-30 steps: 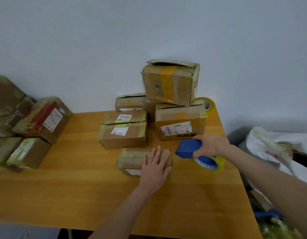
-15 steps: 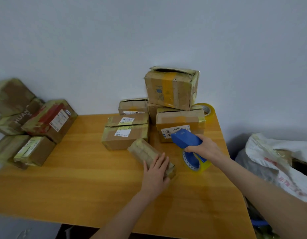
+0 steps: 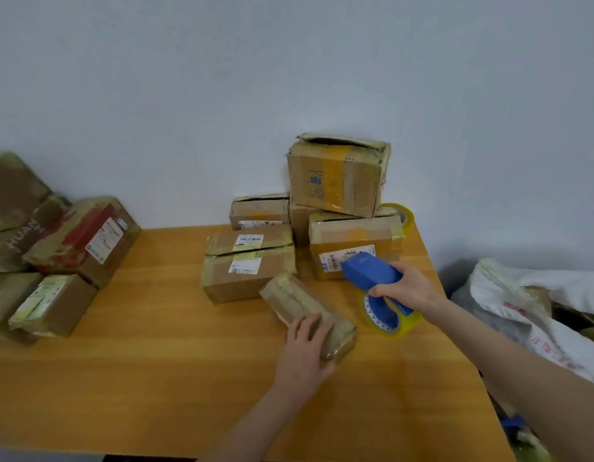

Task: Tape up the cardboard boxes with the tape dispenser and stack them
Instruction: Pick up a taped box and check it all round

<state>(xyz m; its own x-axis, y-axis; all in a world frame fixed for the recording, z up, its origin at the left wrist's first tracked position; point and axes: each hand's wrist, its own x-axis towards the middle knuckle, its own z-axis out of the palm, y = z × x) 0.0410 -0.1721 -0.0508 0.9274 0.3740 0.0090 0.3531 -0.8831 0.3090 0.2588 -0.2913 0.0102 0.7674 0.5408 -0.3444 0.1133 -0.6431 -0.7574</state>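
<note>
Head: left hand [image 3: 302, 350] atop small box [image 3: 294, 296], right hand [image 3: 409, 288] around tape dispenser [image 3: 369, 270]

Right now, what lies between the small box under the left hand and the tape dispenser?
Only a bare strip of the wooden table separates the small box from the tape dispenser, as the head view shows.

In view I have two hands, my left hand [image 3: 304, 351] and my right hand [image 3: 405, 288], one tape dispenser [image 3: 369, 270] and one table [image 3: 155, 378]. Cardboard boxes total twelve: seven in the centre group [image 3: 335, 178], counting the small box [image 3: 299, 301] under my left palm, and five in the left group [image 3: 82, 238], some cut by the frame edge. Tape rolls total two: the loaded roll [image 3: 402, 325] and the spare roll [image 3: 404, 215].
</note>
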